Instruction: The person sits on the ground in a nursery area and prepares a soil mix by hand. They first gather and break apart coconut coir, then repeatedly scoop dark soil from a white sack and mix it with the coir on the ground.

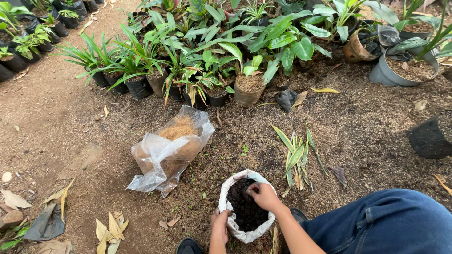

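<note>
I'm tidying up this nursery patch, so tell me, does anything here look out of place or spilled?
Yes. A bundle of striped cuttings lies loose on the soil, unpotted. The clear plastic bag of coconut fibre has slumped on its side, mouth open. An empty black grow bag lies crumpled by the potted plants.

Left hand (219, 225): I have it low in view, fingers curled in a grip, forearm running straight down out of the picture.
Right hand (262, 195): I have it palm down, fingers bent and pressing downward.
Right forearm: bare, slanting down to the right.
Hands: near each other, apart.
</note>
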